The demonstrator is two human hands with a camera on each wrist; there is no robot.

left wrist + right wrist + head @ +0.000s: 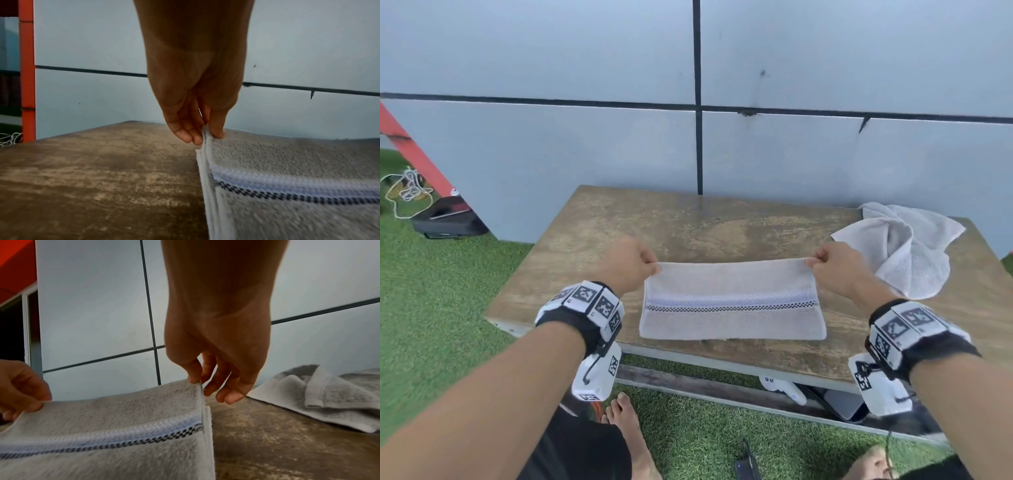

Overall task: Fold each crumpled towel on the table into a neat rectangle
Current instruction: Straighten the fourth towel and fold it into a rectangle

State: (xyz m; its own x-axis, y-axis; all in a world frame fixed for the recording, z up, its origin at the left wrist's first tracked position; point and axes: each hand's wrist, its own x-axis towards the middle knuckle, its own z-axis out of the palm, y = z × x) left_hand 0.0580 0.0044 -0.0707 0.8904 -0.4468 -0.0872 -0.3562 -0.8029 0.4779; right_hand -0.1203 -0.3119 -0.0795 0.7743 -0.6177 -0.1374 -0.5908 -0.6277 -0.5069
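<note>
A pale grey towel point(732, 301) with a blue band and a dark checked stripe lies folded on the wooden table point(688, 226), its near edge down and its far edge lifted. My left hand point(650, 265) pinches the far left corner between thumb and fingers point(205, 129). My right hand point(813, 262) pinches the far right corner point(196, 381), its other fingers hanging loosely curled. The towel point(123, 418) shows several stacked layers at its side edges. A second grey towel point(904, 246) lies crumpled at the table's far right corner point(320, 395).
A grey panelled wall point(585, 154) stands right behind the table. Green artificial grass point(431, 308) surrounds it. A red post point(414, 150), a black box and a tangle of white cord lie to the left. Bare feet and white objects sit below the table's front edge.
</note>
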